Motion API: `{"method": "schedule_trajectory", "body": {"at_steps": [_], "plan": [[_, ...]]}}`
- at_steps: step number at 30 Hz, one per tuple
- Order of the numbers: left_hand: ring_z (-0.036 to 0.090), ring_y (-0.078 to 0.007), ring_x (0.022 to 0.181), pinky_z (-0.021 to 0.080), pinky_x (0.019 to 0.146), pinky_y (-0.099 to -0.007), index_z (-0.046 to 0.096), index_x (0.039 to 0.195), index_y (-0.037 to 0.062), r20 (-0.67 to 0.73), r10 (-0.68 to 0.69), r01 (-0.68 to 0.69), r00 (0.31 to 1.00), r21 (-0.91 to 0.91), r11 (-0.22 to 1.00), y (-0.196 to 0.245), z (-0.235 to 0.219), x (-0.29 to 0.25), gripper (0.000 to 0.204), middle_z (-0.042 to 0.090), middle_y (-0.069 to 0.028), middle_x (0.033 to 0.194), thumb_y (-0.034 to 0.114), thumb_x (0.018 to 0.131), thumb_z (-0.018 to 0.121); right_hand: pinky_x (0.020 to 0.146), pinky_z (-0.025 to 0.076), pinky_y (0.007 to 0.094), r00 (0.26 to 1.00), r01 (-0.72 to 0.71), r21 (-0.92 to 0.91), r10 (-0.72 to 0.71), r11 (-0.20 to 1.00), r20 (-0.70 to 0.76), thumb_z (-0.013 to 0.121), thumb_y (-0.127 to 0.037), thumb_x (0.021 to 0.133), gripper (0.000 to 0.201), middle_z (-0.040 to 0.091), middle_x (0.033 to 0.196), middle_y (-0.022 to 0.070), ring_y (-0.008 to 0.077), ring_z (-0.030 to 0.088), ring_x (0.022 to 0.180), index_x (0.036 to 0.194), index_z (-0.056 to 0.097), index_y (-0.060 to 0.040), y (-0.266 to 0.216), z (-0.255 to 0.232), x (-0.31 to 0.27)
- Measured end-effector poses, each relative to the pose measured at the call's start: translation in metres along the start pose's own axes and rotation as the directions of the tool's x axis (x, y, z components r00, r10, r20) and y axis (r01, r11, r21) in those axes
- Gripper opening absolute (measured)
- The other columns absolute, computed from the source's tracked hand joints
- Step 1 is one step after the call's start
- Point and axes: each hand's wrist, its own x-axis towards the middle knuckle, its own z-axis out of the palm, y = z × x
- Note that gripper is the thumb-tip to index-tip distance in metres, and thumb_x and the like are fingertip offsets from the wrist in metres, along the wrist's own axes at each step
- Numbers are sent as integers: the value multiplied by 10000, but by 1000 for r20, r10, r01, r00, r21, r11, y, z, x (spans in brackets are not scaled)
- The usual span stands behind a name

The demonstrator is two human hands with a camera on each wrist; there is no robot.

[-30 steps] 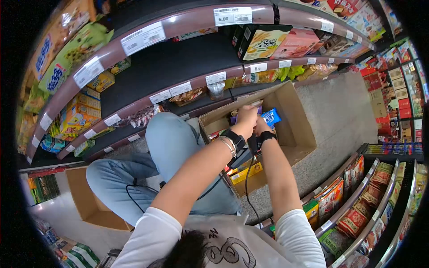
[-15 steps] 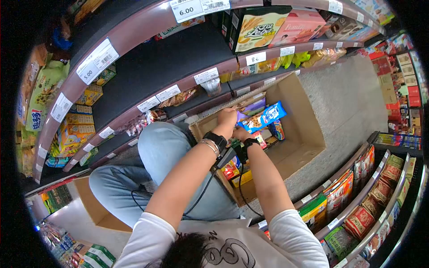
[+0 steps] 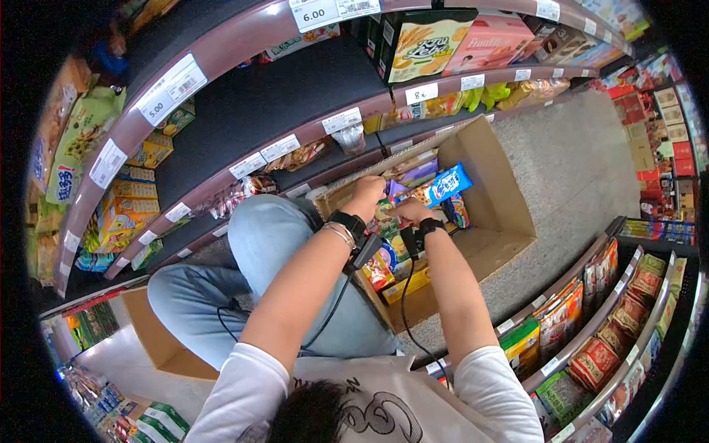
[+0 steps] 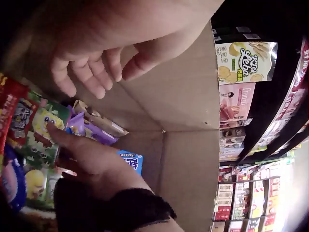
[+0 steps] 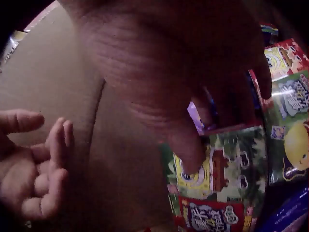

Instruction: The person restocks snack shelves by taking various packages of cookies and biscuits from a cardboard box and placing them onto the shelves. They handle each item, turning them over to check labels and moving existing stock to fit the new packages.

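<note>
A green packet with a yellow cartoon character (image 5: 217, 169) stands inside the cardboard box (image 3: 509, 184). My right hand (image 3: 410, 212) grips its edge, the thumb on its printed face and the other fingers partly hidden behind. My left hand (image 3: 367, 196) is held over the box's left side; its fingers (image 4: 87, 77) hang loosely curled with nothing in them. Just beyond the right hand lie a blue snack packet (image 3: 449, 184) and purple packets (image 3: 417, 174). Closer to my body are a red packet (image 3: 377, 273) and a yellow box (image 3: 410, 284).
Shelves with price tags (image 3: 277, 148) run along the far side, bearing boxed biscuits (image 3: 428, 48). More snack shelves (image 3: 591, 354) curve round at the right. My bent knee (image 3: 269, 229) is beside the box's left wall. A second carton (image 3: 166, 340) sits behind my leg. Black cables (image 3: 406, 317) trail from the wrists.
My hands, close together over the box at first, have moved apart. The blue snack packet now lies away from them at the far side. The right hand has taken hold of the green packet.
</note>
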Motion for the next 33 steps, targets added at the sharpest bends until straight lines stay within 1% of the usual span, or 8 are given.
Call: {"method": "schedule_trajectory", "body": {"at_steps": [2,4,8,13,16,19,21,33], "plan": [[534,-131,717,406,623,-291,632,938,56,66,81,-81,995,3,997,-5,0,3,188,601,-13,814,177,816,557,423,407,293,992,-62,197,81,978,-93,790,-349,646,361,571,605,35,125,491,481,739,628,-40,6,-9,0],[544,-125,845,433,725,-328,610,1043,113,178,147,-152,973,15,988,2,3,-7,219,613,12,958,203,852,556,526,472,278,998,-19,375,38,927,-43,803,-294,653,377,561,734,6,120,526,640,891,621,-66,3,-35,-18],[566,-126,809,438,704,-250,635,1020,68,188,348,-350,918,-26,937,21,6,-38,208,642,-22,913,174,853,573,690,464,283,994,-22,348,58,937,-95,776,-266,703,348,589,828,-17,91,544,766,956,613,-91,-48,-91,-121],[583,-162,985,452,864,-298,589,1105,-16,217,530,-524,820,-88,847,35,-4,-81,332,633,-87,1050,181,842,635,759,489,273,968,248,525,-185,814,-170,657,-197,827,297,630,977,21,108,603,871,1067,580,-39,-36,-115,-187],[579,-154,996,451,850,-267,550,1152,-12,-52,737,-734,674,65,676,42,-7,-113,402,603,-119,1123,228,843,643,815,502,292,921,388,612,-268,689,-282,630,-171,847,324,629,1011,55,140,619,925,1109,555,4,-42,-107,-240],[569,-129,993,461,843,-269,508,1163,11,179,510,-440,841,-322,838,52,-18,-141,431,586,-100,1095,273,851,650,872,488,312,878,462,702,-387,541,-280,604,-160,867,420,598,1118,94,166,604,990,1213,480,42,-45,-92,-258],[595,-108,898,492,788,-263,529,1088,32,386,415,-241,824,-425,873,59,-32,-169,365,604,-64,998,305,868,633,908,467,321,835,514,733,-455,445,-309,595,-176,877,468,566,1182,109,178,578,1046,1259,436,43,-49,-79,-265],[574,-117,993,468,855,-266,513,1157,7,195,504,-381,841,-447,809,69,-132,-235,456,594,-82,1081,376,898,572,872,474,303,723,548,795,-625,259,-295,593,-114,869,399,580,1153,101,159,583,1014,1229,456,-7,-144,-6,-293]]}}
